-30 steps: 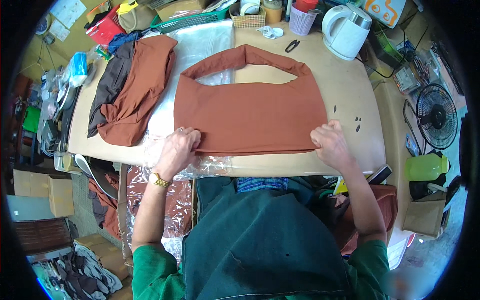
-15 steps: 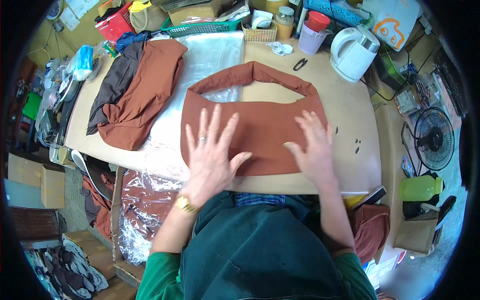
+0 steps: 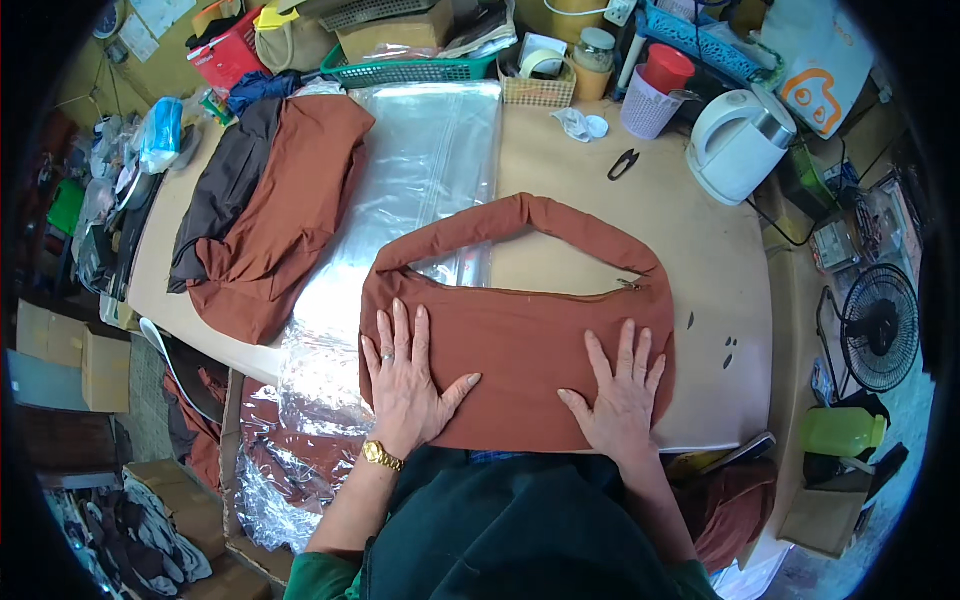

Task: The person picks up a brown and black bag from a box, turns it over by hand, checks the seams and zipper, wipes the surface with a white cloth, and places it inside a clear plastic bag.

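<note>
A rust-brown fabric shoulder bag lies flat at the table's near edge, its padded strap arched away from me. Along its top runs a zipper, with the pull near the right end. My left hand rests palm down on the bag's left part, fingers spread. On the right part, my right hand lies flat in the same way, fingers apart. Neither hand grips anything. Under the bag's left side shows a stack of clear plastic bags.
Brown and dark grey folded fabric pieces lie at the left. Thread snips, a white kettle and a lilac cup stand or lie toward the far right. A black fan is beyond the table's right side.
The bag has come nearer to me, and its zipper edge now shows. Both hands have moved down with it and press flat on it. The view has shifted slightly.
</note>
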